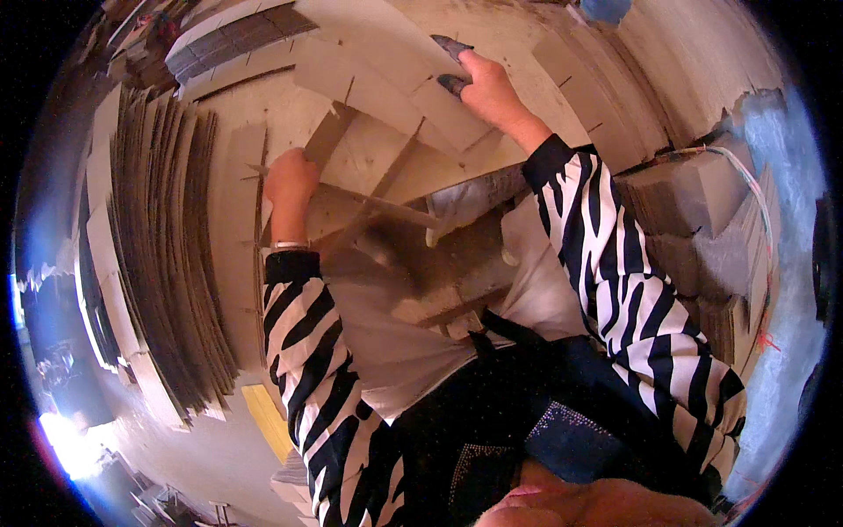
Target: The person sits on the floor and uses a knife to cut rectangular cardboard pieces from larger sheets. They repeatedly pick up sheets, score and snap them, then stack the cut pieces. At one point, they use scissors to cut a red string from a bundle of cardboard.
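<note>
Brown, probably light and stiff, the cardboard strip [330, 132] clasped in your left hand [291, 186] suits an edge grip, while your right hand [492, 90] is splayed.

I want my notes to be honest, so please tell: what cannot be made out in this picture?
Head view:
- Left hand: its grip, hidden by the back of the hand.
- Blue thing: cut off by the top edge.
- Items at lower left: washed out by bright glare.
</note>
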A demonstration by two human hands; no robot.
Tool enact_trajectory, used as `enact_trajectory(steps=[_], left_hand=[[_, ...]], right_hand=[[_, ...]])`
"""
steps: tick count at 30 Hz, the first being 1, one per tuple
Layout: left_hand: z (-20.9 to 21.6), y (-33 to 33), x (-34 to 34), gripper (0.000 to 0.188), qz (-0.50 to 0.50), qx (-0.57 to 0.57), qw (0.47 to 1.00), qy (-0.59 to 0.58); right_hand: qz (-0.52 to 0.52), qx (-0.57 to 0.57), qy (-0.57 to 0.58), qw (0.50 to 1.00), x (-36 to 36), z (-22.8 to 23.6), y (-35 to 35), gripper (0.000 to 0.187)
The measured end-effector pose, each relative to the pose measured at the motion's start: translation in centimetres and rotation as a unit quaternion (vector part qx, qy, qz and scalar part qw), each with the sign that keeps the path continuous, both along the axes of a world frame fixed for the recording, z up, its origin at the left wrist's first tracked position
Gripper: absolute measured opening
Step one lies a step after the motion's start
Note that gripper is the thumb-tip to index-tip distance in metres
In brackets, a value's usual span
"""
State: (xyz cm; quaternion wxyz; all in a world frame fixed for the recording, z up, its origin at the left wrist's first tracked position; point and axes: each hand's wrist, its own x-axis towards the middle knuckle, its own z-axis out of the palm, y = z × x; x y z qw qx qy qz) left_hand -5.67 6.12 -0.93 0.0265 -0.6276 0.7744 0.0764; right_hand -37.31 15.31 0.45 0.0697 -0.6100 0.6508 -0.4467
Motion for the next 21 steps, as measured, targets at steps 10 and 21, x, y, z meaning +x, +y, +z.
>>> enact_trajectory(steps=[10, 21], left_hand=[[-0.4, 0.0, -0.2, 0.029, -0.002, -0.007, 1.000, 0.011], [-1.0, -1.0, -0.4, 0.034, 0.012, 0.023, 1.000, 0.007]], right_hand=[[0.020, 0.051, 0.167, 0.985, 4.0, 3.1, -0.9, 0.025], [0.023, 0.002, 0.187, 0.982, 5.8, 0.4, 0.1, 0.023]])
